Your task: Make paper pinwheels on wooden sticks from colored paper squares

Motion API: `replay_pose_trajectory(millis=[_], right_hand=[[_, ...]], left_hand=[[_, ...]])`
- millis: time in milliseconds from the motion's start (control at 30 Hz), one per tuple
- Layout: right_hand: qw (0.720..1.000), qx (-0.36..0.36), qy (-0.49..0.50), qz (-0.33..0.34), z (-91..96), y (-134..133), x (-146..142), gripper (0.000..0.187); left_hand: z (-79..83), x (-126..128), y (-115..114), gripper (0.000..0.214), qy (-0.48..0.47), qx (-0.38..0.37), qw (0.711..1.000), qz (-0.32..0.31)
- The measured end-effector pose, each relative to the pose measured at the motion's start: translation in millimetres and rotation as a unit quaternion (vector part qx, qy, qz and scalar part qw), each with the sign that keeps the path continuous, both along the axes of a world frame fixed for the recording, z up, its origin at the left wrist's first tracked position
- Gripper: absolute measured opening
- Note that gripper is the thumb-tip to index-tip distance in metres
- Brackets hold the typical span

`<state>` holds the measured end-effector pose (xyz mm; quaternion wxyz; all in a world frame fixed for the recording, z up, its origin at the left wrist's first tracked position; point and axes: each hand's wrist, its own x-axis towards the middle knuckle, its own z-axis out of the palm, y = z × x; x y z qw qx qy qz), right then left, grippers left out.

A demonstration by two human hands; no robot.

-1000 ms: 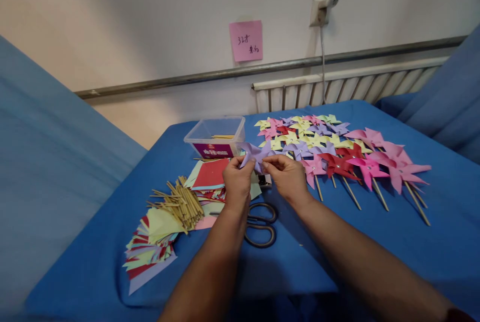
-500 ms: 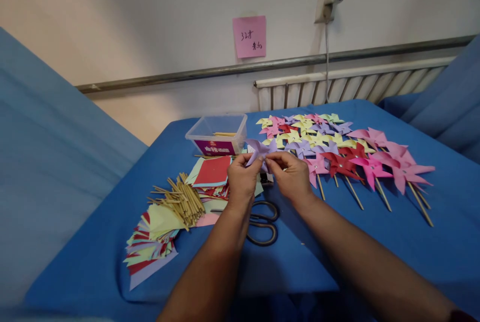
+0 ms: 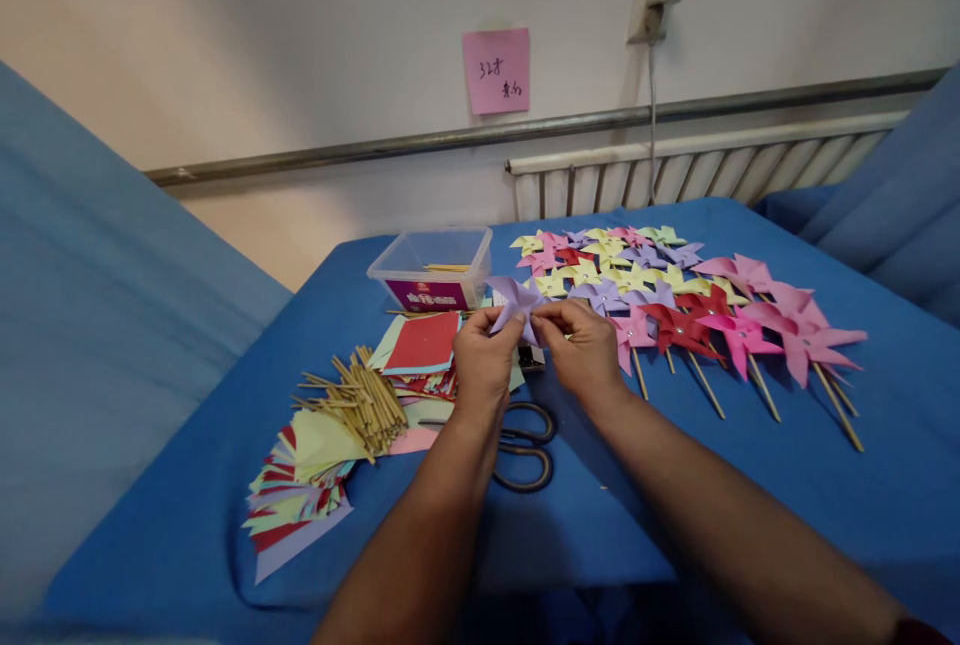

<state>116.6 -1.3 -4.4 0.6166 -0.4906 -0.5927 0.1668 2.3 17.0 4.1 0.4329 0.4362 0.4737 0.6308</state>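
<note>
Between my two hands is a purple paper pinwheel (image 3: 516, 299) with folded blades, raised above the table. My left hand (image 3: 486, 355) pinches it from the left, thumb on top. From the right, the closed thumb and fingers of my right hand (image 3: 585, 345) grip it near its middle; any small part between these fingertips is hidden. Black-handled scissors (image 3: 532, 460) lie under my left wrist, their blades partly covered. Just beyond the hands a small dark box (image 3: 531, 360) shows in part.
Finished pinwheels on sticks (image 3: 679, 330) spread across the right of the blue-covered table (image 3: 600, 525). Left are a pile of short sticks (image 3: 367, 405), fanned paper pieces (image 3: 300, 505) and a stack of coloured squares (image 3: 421, 343). A clear plastic box (image 3: 431, 250) stands behind, near the wall.
The view has shifted very slightly. Both hands keep their hold on the purple pinwheel, with hardly any movement of the fingers.
</note>
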Motion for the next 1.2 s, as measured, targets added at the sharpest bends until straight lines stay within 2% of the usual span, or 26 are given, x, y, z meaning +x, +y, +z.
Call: replay_pose_trajectory(millis=[200,300,367,467,567,733,933,1200], right_hand=[[0.995,-0.081,0.058,0.024,-8.5,6,-1,0.009],[0.989,-0.096,0.105,0.039,-8.5,7,-1,0.009],[0.982,-0.094,0.151,0.068,-5.0,7,-2,0.010],[0.964,-0.095,0.197,0.149,1.3,2,-6,0.014],[0.964,-0.088,0.172,0.185,3.1,-3,-12,0.012],[0.988,-0.007,0.062,0.144,-0.3,-8,-16,0.007],[0.984,-0.068,0.109,0.122,-4.8,-9,-19,0.006],[0.993,-0.084,0.056,0.056,-6.3,-18,-25,0.011]], left_hand=[[-1.3,1,1,0.024,-0.019,-0.021,1.000,-0.008],[-0.4,0,2,0.022,-0.013,-0.021,1.000,0.009],[0.9,-2,2,0.020,-0.002,-0.014,0.999,0.038],[0.6,-4,3,0.017,0.024,-0.010,0.997,0.072],[-4.7,-5,4,0.019,0.030,-0.023,0.997,0.065],[-14.4,-3,8,0.025,0.003,-0.041,0.998,0.044],[-15.0,-2,8,0.025,-0.018,-0.047,0.998,0.042],[-10.4,-3,5,0.020,0.015,-0.042,0.996,0.071]])
